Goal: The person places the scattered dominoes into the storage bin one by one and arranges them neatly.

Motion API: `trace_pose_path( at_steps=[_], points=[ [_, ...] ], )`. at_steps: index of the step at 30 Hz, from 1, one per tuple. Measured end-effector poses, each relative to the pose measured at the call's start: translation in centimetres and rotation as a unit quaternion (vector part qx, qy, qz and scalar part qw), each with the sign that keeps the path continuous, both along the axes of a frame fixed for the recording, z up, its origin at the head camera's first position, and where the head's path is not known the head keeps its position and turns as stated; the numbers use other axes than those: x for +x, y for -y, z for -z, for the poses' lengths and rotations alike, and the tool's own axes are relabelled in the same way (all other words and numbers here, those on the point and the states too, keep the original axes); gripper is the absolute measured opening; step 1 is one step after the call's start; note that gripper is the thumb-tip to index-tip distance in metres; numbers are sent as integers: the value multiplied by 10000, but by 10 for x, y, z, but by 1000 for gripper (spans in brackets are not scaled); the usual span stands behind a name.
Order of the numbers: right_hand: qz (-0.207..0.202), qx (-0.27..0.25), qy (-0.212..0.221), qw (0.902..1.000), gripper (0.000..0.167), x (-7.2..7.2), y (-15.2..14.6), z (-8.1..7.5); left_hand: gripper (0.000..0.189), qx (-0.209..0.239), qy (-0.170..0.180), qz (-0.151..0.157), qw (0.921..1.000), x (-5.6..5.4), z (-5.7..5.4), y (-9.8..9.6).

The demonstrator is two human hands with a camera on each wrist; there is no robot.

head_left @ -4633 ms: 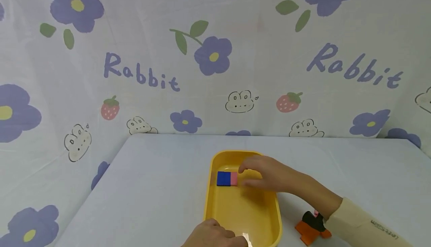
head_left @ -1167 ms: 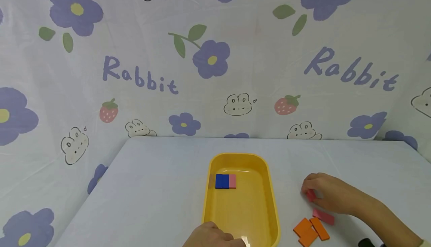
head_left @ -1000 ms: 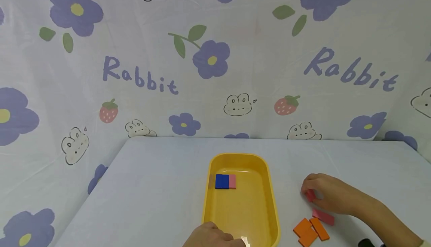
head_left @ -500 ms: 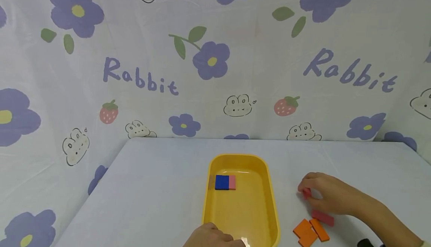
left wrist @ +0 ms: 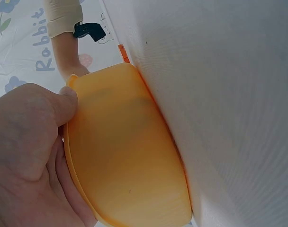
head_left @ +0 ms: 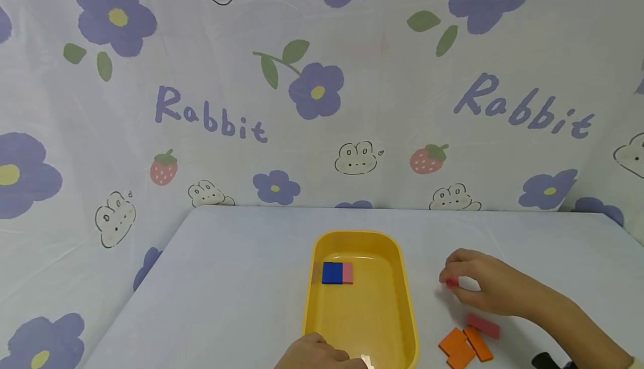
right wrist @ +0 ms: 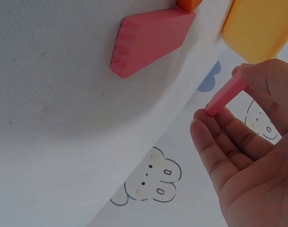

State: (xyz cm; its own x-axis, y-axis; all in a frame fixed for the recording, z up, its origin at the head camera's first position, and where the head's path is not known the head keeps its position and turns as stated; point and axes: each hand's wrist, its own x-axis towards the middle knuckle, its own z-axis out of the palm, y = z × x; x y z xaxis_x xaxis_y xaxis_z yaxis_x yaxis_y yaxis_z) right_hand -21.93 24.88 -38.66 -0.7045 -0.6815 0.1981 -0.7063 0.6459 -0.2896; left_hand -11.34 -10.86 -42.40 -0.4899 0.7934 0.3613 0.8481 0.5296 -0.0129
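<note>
My right hand [head_left: 483, 282] is above the table, right of the yellow tray [head_left: 362, 313], and pinches a small pink block [right wrist: 227, 94] between thumb and fingertips. A second pink block [head_left: 483, 325] lies on the table below that hand. Beside it are several orange blocks [head_left: 457, 349], touching or overlapping. My left hand [head_left: 319, 353] grips the tray's near end; the left wrist view has its thumb over the rim and fingers along the outer wall. Inside the tray, near the upper left, a blue block [head_left: 332, 273] sits against a pink strip [head_left: 347, 273].
The white table [head_left: 241, 279] reaches back to a cloth backdrop [head_left: 211, 56] printed with flowers, rabbits and strawberries. A black wrist-worn device [left wrist: 91, 31] shows on the right arm. The tray's raised walls surround the blocks in it.
My right hand, over the tray at first, has gone right to the loose blocks and taken a pink one. Lately it has lifted it and shifted slightly left. The left hand stays on the tray.
</note>
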Motion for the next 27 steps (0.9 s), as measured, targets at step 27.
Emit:
trace_pose_path(
  at_steps=[27],
  points=[
    [-242,-81,48,9997,20,3,21,-17,20,59,-127,64,9999,0,1,0]
  ],
)
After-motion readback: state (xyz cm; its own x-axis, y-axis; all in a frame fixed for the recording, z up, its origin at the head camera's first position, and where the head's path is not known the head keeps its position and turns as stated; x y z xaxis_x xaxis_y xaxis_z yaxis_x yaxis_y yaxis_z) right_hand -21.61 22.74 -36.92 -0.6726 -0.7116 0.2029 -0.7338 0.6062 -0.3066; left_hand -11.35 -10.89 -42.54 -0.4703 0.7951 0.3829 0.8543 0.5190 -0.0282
